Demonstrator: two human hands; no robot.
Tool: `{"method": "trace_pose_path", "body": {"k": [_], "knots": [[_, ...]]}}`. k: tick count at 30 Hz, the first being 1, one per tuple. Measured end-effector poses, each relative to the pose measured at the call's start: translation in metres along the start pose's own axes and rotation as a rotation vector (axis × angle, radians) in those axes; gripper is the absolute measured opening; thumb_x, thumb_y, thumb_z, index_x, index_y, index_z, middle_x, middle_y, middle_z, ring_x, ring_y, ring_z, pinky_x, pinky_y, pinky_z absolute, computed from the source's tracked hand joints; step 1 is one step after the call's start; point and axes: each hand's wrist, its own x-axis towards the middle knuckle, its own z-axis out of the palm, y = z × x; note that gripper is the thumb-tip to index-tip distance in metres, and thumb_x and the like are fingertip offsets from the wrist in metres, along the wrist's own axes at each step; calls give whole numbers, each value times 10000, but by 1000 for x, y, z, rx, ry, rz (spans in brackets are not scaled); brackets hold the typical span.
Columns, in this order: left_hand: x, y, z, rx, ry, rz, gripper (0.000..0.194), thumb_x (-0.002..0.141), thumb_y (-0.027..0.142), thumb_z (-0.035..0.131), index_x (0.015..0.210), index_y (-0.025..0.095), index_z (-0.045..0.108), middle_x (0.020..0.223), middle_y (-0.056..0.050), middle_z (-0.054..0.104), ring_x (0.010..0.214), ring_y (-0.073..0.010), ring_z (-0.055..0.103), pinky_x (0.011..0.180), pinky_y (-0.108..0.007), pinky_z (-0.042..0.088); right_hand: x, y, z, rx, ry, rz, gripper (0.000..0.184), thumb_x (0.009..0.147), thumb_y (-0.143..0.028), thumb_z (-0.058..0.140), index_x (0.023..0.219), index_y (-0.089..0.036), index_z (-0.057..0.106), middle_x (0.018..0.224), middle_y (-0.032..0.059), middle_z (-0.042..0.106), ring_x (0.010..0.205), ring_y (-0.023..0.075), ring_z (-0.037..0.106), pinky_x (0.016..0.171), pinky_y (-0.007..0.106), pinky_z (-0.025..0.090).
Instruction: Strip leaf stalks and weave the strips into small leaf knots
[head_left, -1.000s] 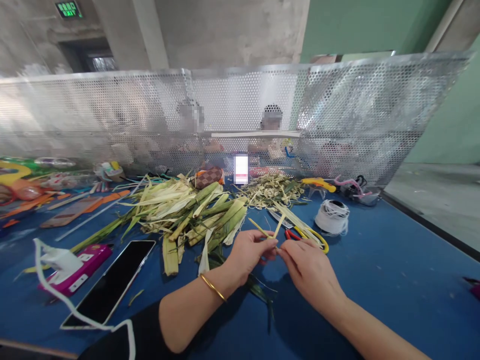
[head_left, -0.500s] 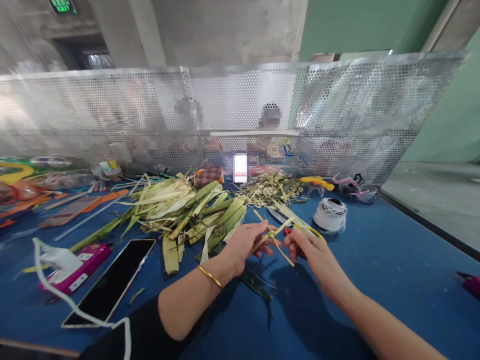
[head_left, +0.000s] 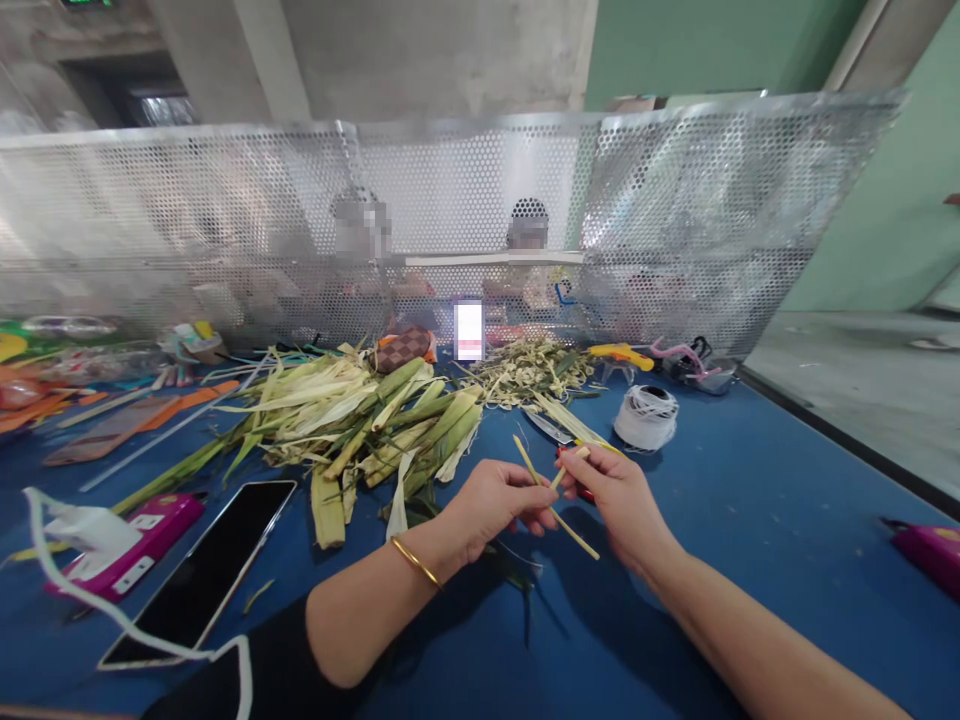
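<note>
Pale yellow-green plant strips (head_left: 577, 538) cross each other in front of me, looking like folded husk or leaf. My left hand (head_left: 495, 505), with a gold bangle at the wrist, pinches them at the crossing between thumb and fingers. One upright strip end is pinched by my right hand (head_left: 615, 495), close to the left fingertips. Just behind the hands lie scissors (head_left: 551, 428), their red handles partly covered by my right hand. A bundle of pale strips (head_left: 574, 420) lies beside them.
A big pile of corn husks (head_left: 330, 400) spreads left of the hands. Behind are a heap of curled pieces (head_left: 536, 370) and a lit phone (head_left: 469, 330). White string spool (head_left: 645, 418) stands right; a dark phone (head_left: 206, 570) and power strip (head_left: 139, 560) lie left. A perforated screen (head_left: 450, 170) stands behind.
My right hand has moved in to the crossing and now pinches the upright strip end. My left fingers have closed further over the crossing. The view has shifted slightly right.
</note>
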Motion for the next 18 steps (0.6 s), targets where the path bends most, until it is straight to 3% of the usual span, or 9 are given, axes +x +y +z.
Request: {"method": "trace_pose_path", "body": {"k": [3,6,11,15,18], "knots": [[0,1,1,-127,78,-20,197,779,323,630,803,131,669,698,-58,711,554,-102,616,494,-190,362,5,-3,-6,-10,37,90,350,666,-488,698,814,-172,691,724,38,692,603,149,616,611,283,485],[1,3,1,-281,154,-38,152,809,251,597,910,144,638,816,-73,733,680,-128,671,592,-208,432,8,-4,-11,-37,63,88,416,706,-544,640,890,-173,689,834,74,716,699,184,650,650,304,498],[3,1,-1,-363,203,-35,323,738,182,685,1039,151,572,808,-68,733,728,-157,684,709,-261,478,5,0,-9,-366,-121,-93,330,712,-501,620,701,-173,657,600,15,617,606,168,563,584,282,426],[5,-3,2,-363,222,-49,264,760,200,671,1001,145,577,693,-45,711,637,-154,669,693,-276,485,2,3,-6,-532,-109,-199,295,762,-433,550,590,-194,568,514,-18,515,524,136,452,527,265,349],[6,-4,2,-377,238,-77,244,761,225,679,978,148,599,717,-46,715,631,-143,664,665,-255,476,2,4,-7,-556,-106,-231,298,769,-422,536,571,-200,531,515,-25,479,525,130,421,517,257,329]]}}
